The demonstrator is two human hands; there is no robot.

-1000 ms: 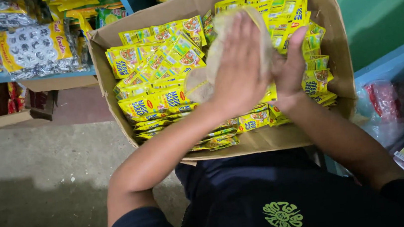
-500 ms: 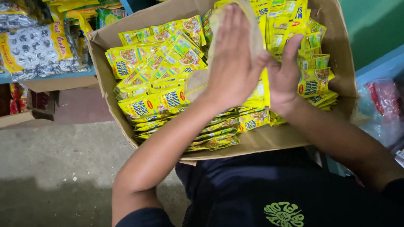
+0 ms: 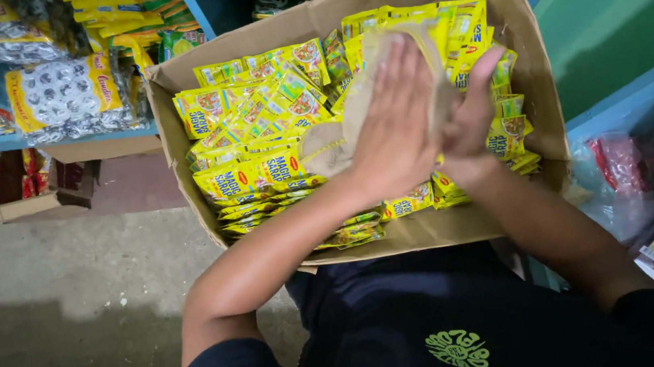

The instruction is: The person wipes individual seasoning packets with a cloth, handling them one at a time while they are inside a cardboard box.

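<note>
Head view shows both hands over an open cardboard box (image 3: 529,65) of yellow sachets (image 3: 254,110) in the upper middle of the frame. Left hand (image 3: 398,123) lies flat, fingers spread, on a tan paper wrapper (image 3: 331,146); right hand (image 3: 470,116) presses its edge from the right. Risk, as I judge it: the thin wrapper could tear or slip sideways, since only 2 palms squeeze it and nothing pinches it.

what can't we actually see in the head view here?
- Brown paper bag: mostly covered by the left hand; contents hidden.
- Right hand: fingers tucked behind the bag, grip unclear.
- Yellow sachets: lower layers buried; count unknowable.
- Cardboard box: near wall blocked by the forearms.
- Bags at right: dark, blurred.
</note>
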